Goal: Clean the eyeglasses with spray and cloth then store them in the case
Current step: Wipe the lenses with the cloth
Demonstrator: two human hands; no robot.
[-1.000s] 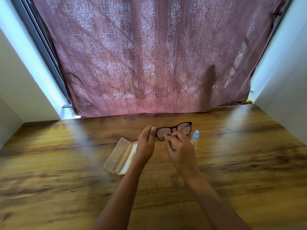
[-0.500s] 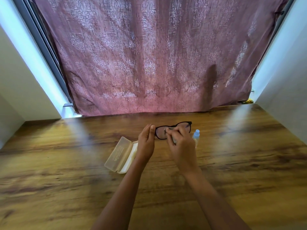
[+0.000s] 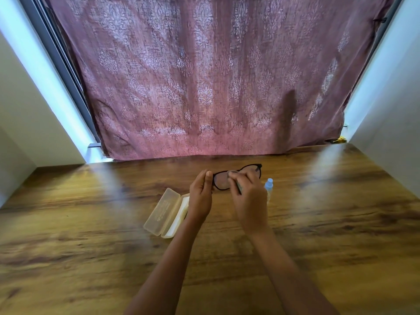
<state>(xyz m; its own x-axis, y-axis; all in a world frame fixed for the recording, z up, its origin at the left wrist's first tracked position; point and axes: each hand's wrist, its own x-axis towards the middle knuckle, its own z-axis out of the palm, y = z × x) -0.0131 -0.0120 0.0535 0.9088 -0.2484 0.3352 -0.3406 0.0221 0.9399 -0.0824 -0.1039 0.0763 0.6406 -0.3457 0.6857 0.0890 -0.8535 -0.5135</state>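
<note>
Wooden table (image 3: 318,235) across the lower frame, patterned mauve curtain (image 3: 204,76) upper centre, white walls (image 3: 391,92) either side

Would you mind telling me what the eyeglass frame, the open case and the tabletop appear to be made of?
The eyeglasses frame looks like black plastic, thick-rimmed. The case seems translucent, frosted plastic; the wood shows faintly through its lid. The table looks like wood or wood-look laminate, with grain and sheen.

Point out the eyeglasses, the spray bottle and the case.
eyeglasses (image 3: 221,182): head view, on the lens at image left.
spray bottle (image 3: 269,182): head view, on its blue cap.
case (image 3: 162,211): head view, on the open lid.
</note>
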